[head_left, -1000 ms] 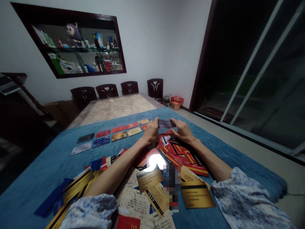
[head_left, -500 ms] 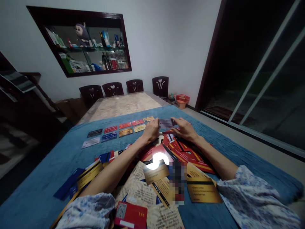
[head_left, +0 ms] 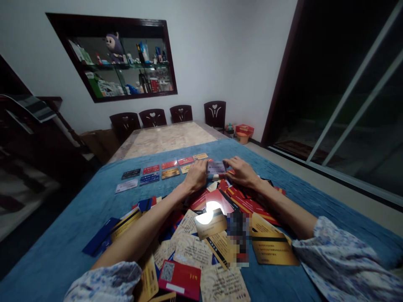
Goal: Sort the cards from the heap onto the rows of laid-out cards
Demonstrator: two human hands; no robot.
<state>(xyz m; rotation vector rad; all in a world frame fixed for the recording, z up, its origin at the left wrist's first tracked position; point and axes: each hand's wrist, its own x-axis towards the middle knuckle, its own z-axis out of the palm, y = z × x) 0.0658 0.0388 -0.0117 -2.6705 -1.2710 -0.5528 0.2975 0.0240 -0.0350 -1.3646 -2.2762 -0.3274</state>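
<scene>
Between my two hands is a silvery-purple plastic card (head_left: 216, 167), raised over the far side of a heap of cards. My left hand (head_left: 195, 175) pinches its left edge, and my right hand (head_left: 241, 171) has the fingers closed at its right edge. Below them spread red cards (head_left: 241, 203), gold cards (head_left: 272, 247) and beige printed cards (head_left: 192, 251), overlapping one another. Ahead and to the left, several cards lie in two rows; a silver card (head_left: 126, 186) and a blue card (head_left: 149, 178) are in the nearer row. My left hand partly covers the right end of these rows.
A blue cloth (head_left: 69, 218) covers the near part of the table, with a bare marble-look top (head_left: 166, 137) beyond. Dark chairs (head_left: 215, 113) stand at the far end. An orange bucket (head_left: 243, 137) is on the floor behind, and a glass sliding door (head_left: 340, 109) is on the right.
The held card has tilted, its face now turned more toward me. Both hands keep hold at its edges. The whole view has shifted slightly.
</scene>
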